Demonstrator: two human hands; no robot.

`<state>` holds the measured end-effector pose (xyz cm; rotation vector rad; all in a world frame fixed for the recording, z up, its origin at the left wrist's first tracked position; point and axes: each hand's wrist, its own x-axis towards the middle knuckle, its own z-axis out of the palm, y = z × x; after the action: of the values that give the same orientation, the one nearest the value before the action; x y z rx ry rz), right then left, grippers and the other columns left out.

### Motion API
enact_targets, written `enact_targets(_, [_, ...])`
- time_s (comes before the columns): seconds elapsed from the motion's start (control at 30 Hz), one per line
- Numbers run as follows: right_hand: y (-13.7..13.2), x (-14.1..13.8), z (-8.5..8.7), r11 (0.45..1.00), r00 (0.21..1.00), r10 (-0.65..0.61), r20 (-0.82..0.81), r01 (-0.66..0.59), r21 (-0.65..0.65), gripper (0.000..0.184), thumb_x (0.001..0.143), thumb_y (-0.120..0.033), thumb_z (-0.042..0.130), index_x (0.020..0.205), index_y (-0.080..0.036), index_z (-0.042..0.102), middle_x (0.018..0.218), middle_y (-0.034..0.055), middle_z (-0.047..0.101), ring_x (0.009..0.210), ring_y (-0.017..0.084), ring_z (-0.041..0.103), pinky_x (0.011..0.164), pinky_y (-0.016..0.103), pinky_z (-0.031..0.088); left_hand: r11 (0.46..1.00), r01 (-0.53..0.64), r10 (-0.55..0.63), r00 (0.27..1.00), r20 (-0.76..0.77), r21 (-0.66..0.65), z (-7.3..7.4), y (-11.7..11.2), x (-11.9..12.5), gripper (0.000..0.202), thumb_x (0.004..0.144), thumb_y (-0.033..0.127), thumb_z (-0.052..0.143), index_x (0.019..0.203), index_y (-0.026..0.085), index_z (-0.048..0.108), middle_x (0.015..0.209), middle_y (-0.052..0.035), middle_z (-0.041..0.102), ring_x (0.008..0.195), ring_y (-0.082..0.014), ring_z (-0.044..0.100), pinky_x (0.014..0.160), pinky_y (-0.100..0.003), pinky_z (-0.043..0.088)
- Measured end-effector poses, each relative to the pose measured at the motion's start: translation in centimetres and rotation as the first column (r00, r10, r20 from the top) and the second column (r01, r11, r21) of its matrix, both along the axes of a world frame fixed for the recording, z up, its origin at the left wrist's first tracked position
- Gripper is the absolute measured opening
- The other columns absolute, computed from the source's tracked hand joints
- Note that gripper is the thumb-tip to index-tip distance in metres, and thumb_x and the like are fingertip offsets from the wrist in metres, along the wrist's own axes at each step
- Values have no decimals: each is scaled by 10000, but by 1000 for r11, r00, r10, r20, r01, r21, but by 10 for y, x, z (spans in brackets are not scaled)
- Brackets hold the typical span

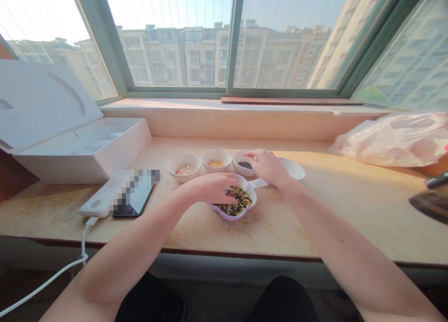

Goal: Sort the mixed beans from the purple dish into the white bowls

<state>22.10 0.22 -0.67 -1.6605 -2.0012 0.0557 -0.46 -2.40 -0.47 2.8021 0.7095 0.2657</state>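
Bean dish (241,201) on apparently marble counter (315,219) — window (177,42) beyond.

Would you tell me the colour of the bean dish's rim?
Pale lilac rim, in the head view.

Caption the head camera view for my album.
Left hand over a flower-shaped bowl of mixed beans, right hand at a small bowl of dark seeds.

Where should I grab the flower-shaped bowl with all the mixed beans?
Grip the rim of the flower-shaped bowl at its front right lobe, coming from your side, thumb on top. That edge is bare and stands out, while the left hand is over the left part and the beans fill the middle.
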Motion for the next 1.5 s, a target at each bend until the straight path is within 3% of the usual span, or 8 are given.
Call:
enact_targets(0.17, [0,2,0,999,999,-42,23,43,-20,329,965,-188,534,1171,-163,789,1222,132,763,1059,277,708,971,389,509,998,40,-41,999,27,39,-10,1,5,273,868,323,785,1124,235,752,1196,-72,734,1081,-245,709,959,-344,544])
enact_targets(0.3, [-4,-3,4,998,999,-36,26,37,-47,303,958,-238,580,1164,-161,790,1150,125,772,1008,262,704,953,376,512,995,76,-83,991,107,71,-15,5,6,102,877,173,710,902,252,771,982,-29,761,905,-200,719,847,-303,563])
enact_targets(0.5, [-7,-7,5,997,1000,18,26,-16,-70,271,953,-264,596,1091,-174,811,1068,106,782,981,251,703,936,352,505,999,-26,28,998,58,-36,-14,5,7,290,834,24,645,896,268,789,963,3,781,897,-194,711,803,-286,548])
enact_targets(0.63, [-6,-6,4,998,1000,17,8,-16,-62,267,947,-281,605,1077,-184,817,1044,98,790,963,250,705,929,354,510,997,-50,52,998,24,-61,-12,5,8,265,858,45,634,860,261,788,959,14,794,899,-194,715,784,-292,544])
enact_targets(0.83, [-6,-6,3,998,999,32,-14,-33,-59,244,940,-272,615,1053,-197,818,1080,87,797,964,249,707,940,354,510,1000,-26,27,1000,-15,1,-8,5,8,262,872,69,620,892,247,812,945,6,813,851,-195,729,795,-305,532])
enact_targets(1.07, [-7,-7,5,999,1000,30,4,-30,-30,244,939,-270,626,1059,-171,815,1074,116,781,951,256,700,921,372,515,997,-30,25,998,65,76,-7,5,4,272,924,127,589,969,252,826,930,-7,813,824,-189,731,800,-293,520])
enact_targets(1.33, [-10,-13,7,999,996,21,-92,-17,39,200,929,-280,648,988,-191,817,1025,98,800,837,237,692,836,372,521,970,-229,212,963,165,88,-2,12,0,244,948,147,598,1008,255,808,965,-10,806,862,-178,732,803,-276,519])
enact_targets(1.5, [-19,-20,9,980,968,197,-155,-193,39,210,900,-192,610,970,-192,808,891,50,805,749,191,685,754,315,513,908,-394,344,894,285,140,-2,28,-10,257,959,131,572,1037,227,797,1065,-36,806,973,-199,731,900,-302,533])
